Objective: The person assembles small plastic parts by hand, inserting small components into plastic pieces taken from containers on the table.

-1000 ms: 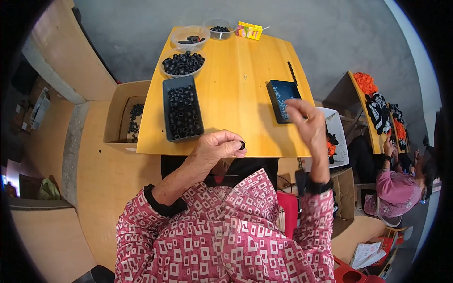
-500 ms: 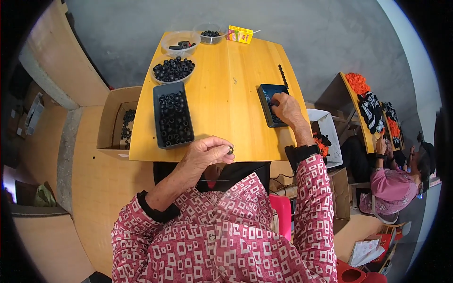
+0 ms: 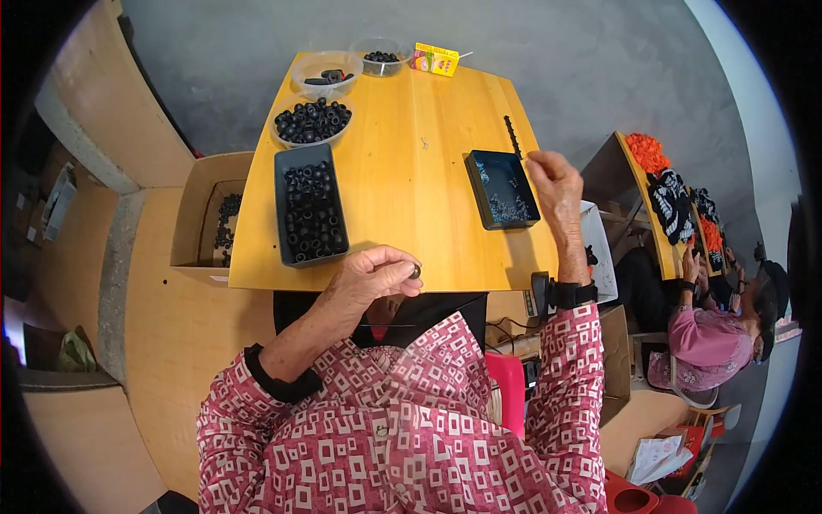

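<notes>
Above the table's near edge, my left hand (image 3: 370,278) pinches a small round black plastic piece (image 3: 416,271) between thumb and fingertips. My right hand (image 3: 558,188) is raised at the table's right edge, beside a small dark tray (image 3: 470,176) holding tiny loose bits. Its thumb and fingers are pressed together; whatever they may hold is too small or hidden to see. Just beyond that tray lies a thin black notched strip (image 3: 511,135). Left of my left hand stands a longer dark tray (image 3: 280,210) filled with black ring-like pieces (image 3: 315,214).
Clear bowls with black parts (image 3: 312,122) line the table's far left, and a yellow drink carton (image 3: 435,60) stands at the back. Cardboard boxes (image 3: 193,210) flank the table. On the right, a person in pink (image 3: 704,338) works at another table.
My right hand has lifted out of the small tray and moved right and away from me, uncovering the tiny bits inside. My left hand keeps its pinch on the round black piece.
</notes>
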Demonstrator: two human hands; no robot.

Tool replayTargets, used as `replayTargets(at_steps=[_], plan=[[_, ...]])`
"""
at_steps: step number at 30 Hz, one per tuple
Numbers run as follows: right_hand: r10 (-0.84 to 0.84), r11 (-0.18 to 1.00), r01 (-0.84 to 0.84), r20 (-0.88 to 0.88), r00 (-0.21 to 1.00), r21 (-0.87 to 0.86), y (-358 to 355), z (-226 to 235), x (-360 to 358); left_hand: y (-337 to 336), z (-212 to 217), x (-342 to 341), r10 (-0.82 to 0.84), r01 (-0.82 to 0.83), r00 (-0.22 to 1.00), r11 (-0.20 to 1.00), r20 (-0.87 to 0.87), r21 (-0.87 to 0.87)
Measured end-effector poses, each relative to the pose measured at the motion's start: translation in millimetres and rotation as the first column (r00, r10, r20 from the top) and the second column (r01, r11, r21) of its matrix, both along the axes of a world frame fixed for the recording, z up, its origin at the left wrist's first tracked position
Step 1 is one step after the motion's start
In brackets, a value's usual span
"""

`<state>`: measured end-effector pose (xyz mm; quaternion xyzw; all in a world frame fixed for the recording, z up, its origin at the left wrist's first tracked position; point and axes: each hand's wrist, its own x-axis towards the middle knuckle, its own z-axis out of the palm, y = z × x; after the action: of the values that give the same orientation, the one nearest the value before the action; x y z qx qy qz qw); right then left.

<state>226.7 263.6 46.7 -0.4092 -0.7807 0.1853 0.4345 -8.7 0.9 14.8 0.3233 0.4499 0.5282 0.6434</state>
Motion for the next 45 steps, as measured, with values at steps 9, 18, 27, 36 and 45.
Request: replayTargets(at_steps=[9,18,27,36,45], plan=[[0.003,0.998,-0.004,0.011,1.000,0.066,-11.6,7.8,-3.4,0.4,-3.6,1.6,0.005,-0.005,1.000,1.000,0.001,-0.016],[0.047,0.947,-0.034,-0.035,0.998,0.320,-39.9,28.1,-33.3,0.9,-4.6,1.4,-0.007,0.007,1.000,1.000,0.024,0.011],[-0.073,0.997,0.072,0.249,0.966,0.013,-7.5,-18.4,16.6,3.6,-4.9,0.6,-0.027,0.027,1.000,0.999,-0.005,0.034],[-0.108,0.989,0.126,0.213,0.971,-0.074,-0.5,1.5,18.8,0.2,-9.9,2.5,-0.014,0.013,0.999,1.000,-0.040,-0.013],[-0.068,0.997,0.076,0.435,0.898,-0.001,20.3,-4.2,-10.5,1.8,-11.7,2.3,-0.026,0.026,0.999,1.000,-0.042,-0.011]])
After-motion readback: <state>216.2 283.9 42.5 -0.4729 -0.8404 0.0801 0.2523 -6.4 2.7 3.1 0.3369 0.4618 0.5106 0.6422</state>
